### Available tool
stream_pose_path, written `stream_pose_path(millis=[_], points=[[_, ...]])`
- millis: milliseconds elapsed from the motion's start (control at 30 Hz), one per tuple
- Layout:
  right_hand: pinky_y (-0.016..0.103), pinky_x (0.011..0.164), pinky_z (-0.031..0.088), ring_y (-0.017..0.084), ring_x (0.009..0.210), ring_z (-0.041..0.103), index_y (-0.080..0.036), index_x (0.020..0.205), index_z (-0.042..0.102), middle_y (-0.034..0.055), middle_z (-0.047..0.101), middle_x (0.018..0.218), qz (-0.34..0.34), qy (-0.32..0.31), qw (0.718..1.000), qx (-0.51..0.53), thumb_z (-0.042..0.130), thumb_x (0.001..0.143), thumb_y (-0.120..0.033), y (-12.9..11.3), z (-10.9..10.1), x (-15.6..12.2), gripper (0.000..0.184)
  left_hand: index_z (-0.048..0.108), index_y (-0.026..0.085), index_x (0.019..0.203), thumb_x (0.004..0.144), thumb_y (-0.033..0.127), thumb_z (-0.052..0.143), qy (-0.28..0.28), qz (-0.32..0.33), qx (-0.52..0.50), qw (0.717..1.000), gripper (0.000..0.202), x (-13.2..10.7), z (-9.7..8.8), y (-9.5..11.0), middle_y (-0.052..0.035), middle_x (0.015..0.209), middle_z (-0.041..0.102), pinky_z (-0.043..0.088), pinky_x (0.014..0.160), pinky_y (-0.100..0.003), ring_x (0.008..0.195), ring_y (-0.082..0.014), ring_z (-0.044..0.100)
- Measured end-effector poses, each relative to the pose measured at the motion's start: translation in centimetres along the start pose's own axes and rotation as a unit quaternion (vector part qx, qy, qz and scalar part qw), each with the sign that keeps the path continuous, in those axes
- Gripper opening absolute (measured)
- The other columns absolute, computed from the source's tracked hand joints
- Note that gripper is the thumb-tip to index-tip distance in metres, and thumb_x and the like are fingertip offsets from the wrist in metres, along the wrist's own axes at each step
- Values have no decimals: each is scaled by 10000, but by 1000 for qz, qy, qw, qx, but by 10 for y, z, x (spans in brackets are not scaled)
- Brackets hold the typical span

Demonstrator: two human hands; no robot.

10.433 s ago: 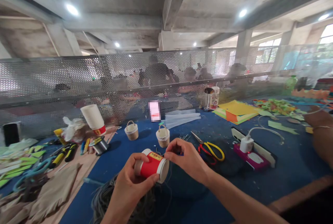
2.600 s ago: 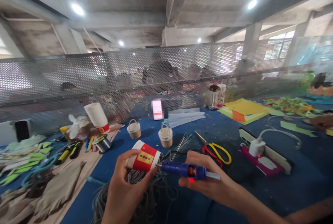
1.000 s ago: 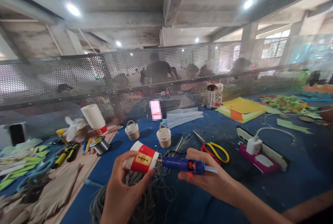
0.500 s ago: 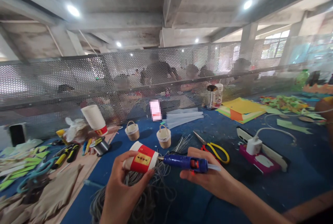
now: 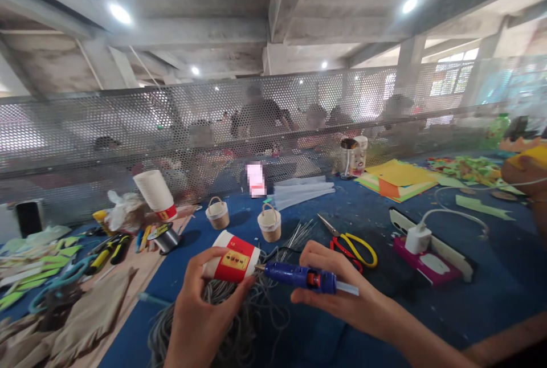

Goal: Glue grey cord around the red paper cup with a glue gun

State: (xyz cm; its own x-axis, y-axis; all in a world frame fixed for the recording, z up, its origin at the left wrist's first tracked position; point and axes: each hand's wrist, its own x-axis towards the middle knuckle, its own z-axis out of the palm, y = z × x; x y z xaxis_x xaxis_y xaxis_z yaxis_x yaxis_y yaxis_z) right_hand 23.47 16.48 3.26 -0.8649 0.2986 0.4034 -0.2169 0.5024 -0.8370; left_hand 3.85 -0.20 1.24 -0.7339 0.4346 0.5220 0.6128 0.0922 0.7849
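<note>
The paper cup (image 5: 233, 257) lies tipped on its side in mid-air above the table, smooth white card with a glossy red band and a gold label. The left hand (image 5: 200, 297) pinches it, fingers over the top and thumb beneath. At the cup's right end is the metal nozzle of a blue plastic glue gun (image 5: 294, 276) (I can't tell whether it touches), a translucent stick poking from its back. The right hand (image 5: 333, 282) is curled around that gun, gripping it.

Below the cup spreads a loose, soft tangle of grey cord (image 5: 239, 328). Just beyond the cup stand two little round buckets, a left bucket (image 5: 217, 217) and a right bucket (image 5: 270, 225), both with coarse tan sides, pale linings showing inside and arched handles. Thin, straight, shiny wires (image 5: 294, 237) fan out to the cup's right, with yellow-and-red-handled pliers (image 5: 354, 251) further that way.

Left of the cup sits a spool (image 5: 166, 238) wound with silvery wire, near a leaning stack of ribbed white cups (image 5: 151, 188), nested one inside another. Farther left, a crumpled clear plastic bag (image 5: 123, 211) holds something brownish, too blurred to name.
</note>
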Motion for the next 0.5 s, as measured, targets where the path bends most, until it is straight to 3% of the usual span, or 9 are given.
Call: stream_pose_path(millis=[200, 500], points=[[253, 693, 397, 127, 784, 519, -205, 781, 551, -24, 528, 887, -10, 3, 999, -33, 706, 896, -366, 1, 0, 1, 251, 567, 265, 1108, 664, 462, 809, -1, 8, 21, 1000, 543, 0, 0, 2, -34, 1025, 693, 574, 826, -430, 844, -250, 715], [251, 681, 414, 130, 772, 525, -207, 789, 573, -17, 521, 872, -19, 3, 999, -40, 704, 890, -415, -1, -2, 1, 265, 560, 281, 1106, 673, 466, 799, 0, 2, 25, 1000, 528, -2, 0, 5, -30, 1090, 654, 543, 845, -442, 884, -258, 698]])
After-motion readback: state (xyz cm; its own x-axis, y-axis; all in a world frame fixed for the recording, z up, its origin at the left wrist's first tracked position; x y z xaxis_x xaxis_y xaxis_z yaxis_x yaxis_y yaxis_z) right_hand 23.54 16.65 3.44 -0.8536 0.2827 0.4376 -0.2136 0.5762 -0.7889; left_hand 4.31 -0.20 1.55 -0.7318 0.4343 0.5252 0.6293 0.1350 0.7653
